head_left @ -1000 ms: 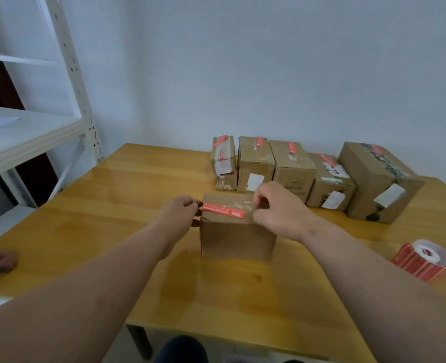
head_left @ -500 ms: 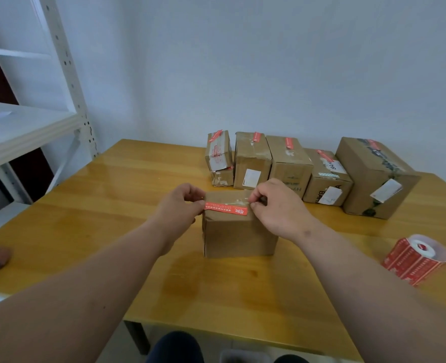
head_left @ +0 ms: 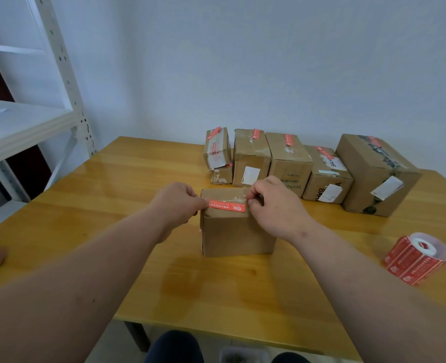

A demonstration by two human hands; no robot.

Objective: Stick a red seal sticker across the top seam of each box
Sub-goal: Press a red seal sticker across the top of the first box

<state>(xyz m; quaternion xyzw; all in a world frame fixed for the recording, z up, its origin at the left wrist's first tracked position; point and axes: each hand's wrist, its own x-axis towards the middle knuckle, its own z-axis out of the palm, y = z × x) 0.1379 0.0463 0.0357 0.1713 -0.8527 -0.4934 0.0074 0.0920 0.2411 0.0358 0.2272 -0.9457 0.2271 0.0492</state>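
So there's one small cardboard box (head_left: 236,231) sitting near the middle of the wooden table (head_left: 143,179), closed up, so no telling what's inside; a red seal sticker (head_left: 226,205) is stretched across its top near the front edge, running left to right. The left hand (head_left: 176,205) has its fingers curled in, pinching the sticker's left end right at the box's left top edge; the right hand (head_left: 275,205) pinches the right end between thumb and forefinger, other fingers curled over the box top.

Along the table's far edge there's a row of five boxes (head_left: 290,163) packed side by side, all shut, each already wearing a red sticker on top; the leftmost looks like a small box sitting on an even smaller one, and the biggest one (head_left: 376,176) is at the right end, angled a bit.

Over by the right edge lies a roll of red stickers (head_left: 417,258) on its side, well apart from the box being worked on; a white metal shelf (head_left: 28,121) stands off the table's left side.
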